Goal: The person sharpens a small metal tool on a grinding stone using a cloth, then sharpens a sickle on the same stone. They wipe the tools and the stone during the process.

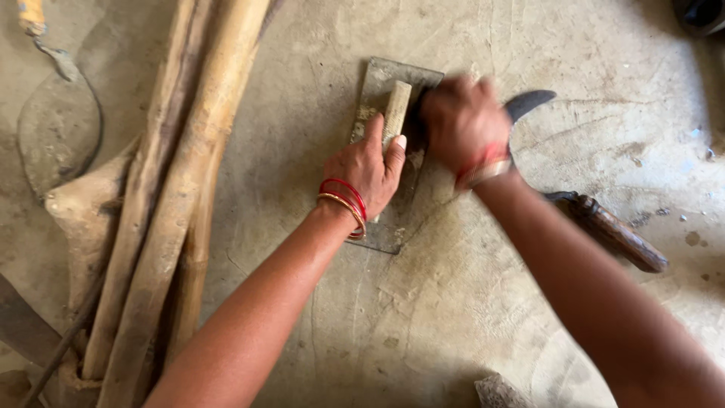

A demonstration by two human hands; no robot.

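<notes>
A flat grey metal plate (375, 87) lies on the concrete floor, with a pale wooden block (397, 106) standing on it. My left hand (368, 170), with red and gold bangles at the wrist, rests on the plate, its fingers against the block's lower end. My right hand (462, 121) is blurred and clenched just right of the block. A dark curved blade (531, 102) sticks out from behind it to the right. On the floor right of my right forearm lies a brown wooden handle (615, 234) with a dark metal end. The arm hides whether handle and blade are joined.
Several long wooden poles (185, 159) lie along the left. Beside them are a rounded metal blade on an orange handle (59, 125) and a worn cloth (79, 219). A dark object (702, 11) sits at the top right corner, a stone (498, 393) at the bottom edge.
</notes>
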